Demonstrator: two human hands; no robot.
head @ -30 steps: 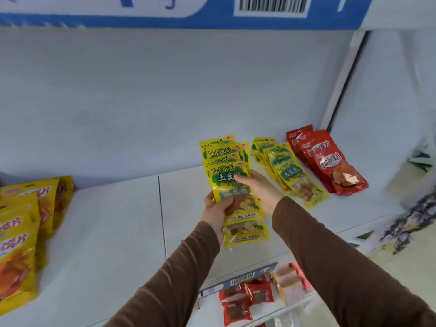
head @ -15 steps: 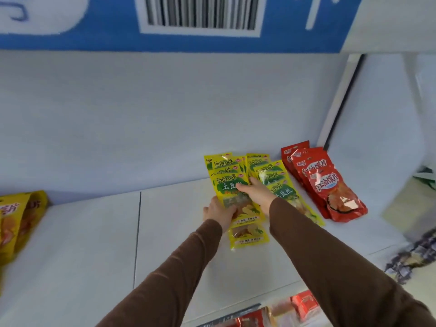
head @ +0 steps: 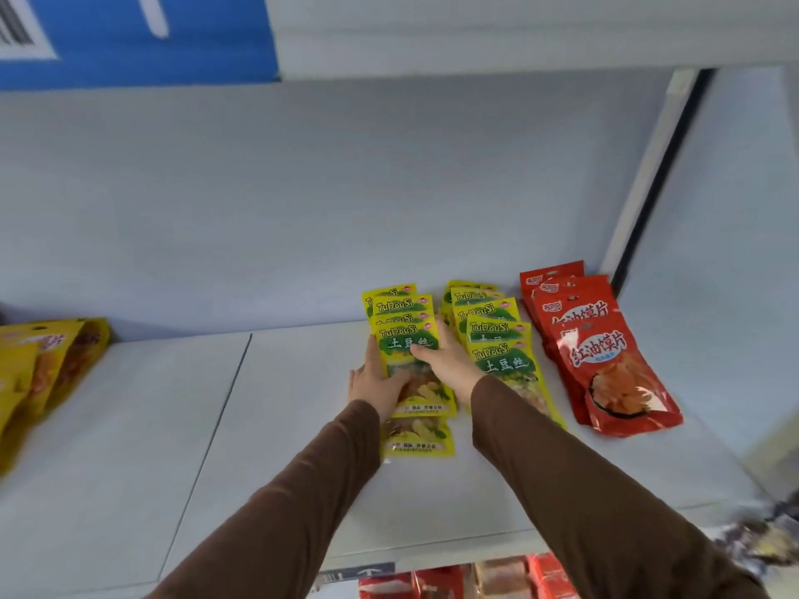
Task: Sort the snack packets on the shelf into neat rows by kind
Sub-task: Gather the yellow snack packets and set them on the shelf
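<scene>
A stack of yellow-green snack packets (head: 410, 339) lies fanned on the white shelf (head: 281, 425), its lowest packet sticking out toward me. My left hand (head: 374, 380) holds the stack's left edge, fingers along the side and thumb on the top packet. From the right, my right hand (head: 452, 367) grips the same stack, its thumb across the green label. Just to the right, a second row of the same yellow-green packets (head: 497, 335) lies overlapped. Beyond that sits a row of red snack packets (head: 605, 352).
Yellow-orange snack bags (head: 39, 369) are piled at the shelf's far left. The shelf's white back wall (head: 302, 201) is right behind the rows. An upright post (head: 648, 179) bounds the right side. More red packets (head: 436, 583) sit on the shelf below.
Both hands carried the yellow-green stack forward and down onto the shelf, beside the second yellow-green row. The view shifted right and closer to the shelf.
</scene>
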